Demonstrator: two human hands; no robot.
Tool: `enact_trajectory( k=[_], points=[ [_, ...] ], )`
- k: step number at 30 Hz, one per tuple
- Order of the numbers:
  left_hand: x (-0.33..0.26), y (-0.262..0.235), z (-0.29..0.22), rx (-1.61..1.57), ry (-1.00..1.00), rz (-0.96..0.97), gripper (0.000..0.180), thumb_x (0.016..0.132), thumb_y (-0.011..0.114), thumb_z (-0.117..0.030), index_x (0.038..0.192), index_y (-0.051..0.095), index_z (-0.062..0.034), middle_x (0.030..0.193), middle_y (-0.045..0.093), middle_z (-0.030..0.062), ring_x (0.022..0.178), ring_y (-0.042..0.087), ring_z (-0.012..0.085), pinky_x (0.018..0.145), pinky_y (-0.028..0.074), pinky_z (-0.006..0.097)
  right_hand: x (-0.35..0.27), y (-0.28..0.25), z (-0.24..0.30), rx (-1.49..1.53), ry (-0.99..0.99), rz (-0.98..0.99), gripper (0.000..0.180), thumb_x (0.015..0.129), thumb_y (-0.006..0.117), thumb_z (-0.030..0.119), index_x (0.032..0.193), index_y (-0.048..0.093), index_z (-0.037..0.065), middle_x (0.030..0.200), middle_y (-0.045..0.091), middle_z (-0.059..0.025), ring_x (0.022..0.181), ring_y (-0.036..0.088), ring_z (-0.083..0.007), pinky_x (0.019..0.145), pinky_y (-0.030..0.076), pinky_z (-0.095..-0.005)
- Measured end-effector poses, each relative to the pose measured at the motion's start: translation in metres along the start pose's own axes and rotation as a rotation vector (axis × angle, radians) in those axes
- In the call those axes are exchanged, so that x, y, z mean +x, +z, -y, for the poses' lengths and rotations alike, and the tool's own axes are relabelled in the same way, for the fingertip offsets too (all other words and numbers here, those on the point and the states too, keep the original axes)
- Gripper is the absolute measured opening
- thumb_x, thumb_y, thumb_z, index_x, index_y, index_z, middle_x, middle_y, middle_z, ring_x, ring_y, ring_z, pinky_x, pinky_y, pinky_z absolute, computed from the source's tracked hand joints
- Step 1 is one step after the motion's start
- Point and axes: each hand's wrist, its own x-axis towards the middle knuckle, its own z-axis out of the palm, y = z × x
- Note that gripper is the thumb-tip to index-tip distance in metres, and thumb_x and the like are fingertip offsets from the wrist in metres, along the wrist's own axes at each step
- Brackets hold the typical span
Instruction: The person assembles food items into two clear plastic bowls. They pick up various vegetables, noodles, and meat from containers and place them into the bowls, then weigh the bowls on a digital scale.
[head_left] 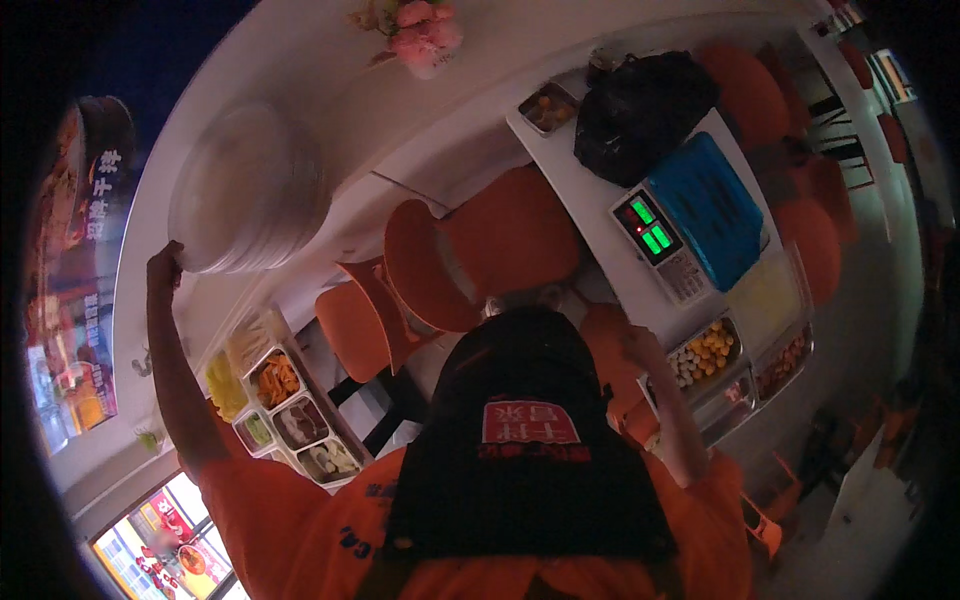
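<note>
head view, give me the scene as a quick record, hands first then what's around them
left hand: at the lower left edge of a blurred stack of pale round items; grip unclear
right hand: beside the white table, near white and yellow balls; finger pose unclear
on table: black bag, scale with lit green display, flat blue item
lower left: orange food pieces
middle: orange chairs
top: pink flowers

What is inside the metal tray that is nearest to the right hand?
White balls and yellow balls are visible in the metal tray. The right forearm covers part of its left end, so what lies there cannot be seen.
</note>
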Motion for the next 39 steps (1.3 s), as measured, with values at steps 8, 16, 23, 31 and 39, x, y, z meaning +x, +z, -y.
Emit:
enact_trajectory(
  k=[8,16,23,31,39],
  points=[
    [-0.015,0.0,-0.028,-0.079,-0.016,0.136,0.029,0.075,0.063,-0.028,0.059,0.053,-0.0054,0.045,0.047,0.0051,0.033,0.041,0.0132,0.032,0.031,0.028,-0.011,-0.02,0.094,0.391,-0.118,0.032,0.032,0.083,0.06,0.029,0.093,0.06,-0.002,0.074,0.064,-0.0127,0.061,0.064,-0.0184,0.055,0.051,-0.0328],
    [-0.004,0.002,-0.03,0.035,0.12,-0.027,0.028,0.073,0.064,-0.022,0.056,0.051,-0.0059,0.044,0.045,0.0042,0.032,0.036,0.0119,0.032,0.027,0.028,-0.016,0.011,0.098,0.376,-0.042,-0.022,0.03,0.085,0.054,0.03,0.095,0.064,0.003,0.092,0.065,-0.018,0.083,0.063,-0.0341,0.073,0.049,-0.0433],
    [0.022,0.006,-0.002,0.079,0.152,0.083,0.029,0.074,0.065,-0.022,0.054,0.05,-0.007,0.046,0.047,0.0053,0.033,0.039,0.0139,0.033,0.03,0.03,-0.03,0.025,0.11,0.339,-0.028,-0.043,0.031,0.083,0.059,0.027,0.096,0.063,0.0,0.078,0.065,-0.0138,0.066,0.065,-0.0205,0.061,0.051,-0.0346],
    [0.007,0.018,-0.023,-0.254,0.147,0.185,0.024,0.076,0.068,-0.023,0.079,0.064,0.0004,0.065,0.058,0.0072,0.052,0.057,0.0173,0.042,0.047,0.033,-0.035,0.011,0.14,0.747,-0.088,0.04,0.029,0.089,0.057,0.028,0.092,0.064,0.0,0.081,0.067,-0.0104,0.068,0.065,-0.0149,0.06,0.051,-0.0297],
    [-0.05,-0.011,-0.048,-0.282,0.164,0.064,0.018,0.081,0.057,-0.02,0.074,0.059,-0.0033,0.074,0.064,0.0091,0.067,0.065,0.0186,0.056,0.055,0.033,-0.046,-0.009,0.169,0.751,-0.161,0.07,0.021,0.09,0.058,0.021,0.092,0.062,0.001,0.076,0.064,-0.0054,0.068,0.062,-0.0128,0.061,0.05,-0.0279]
  ],
)
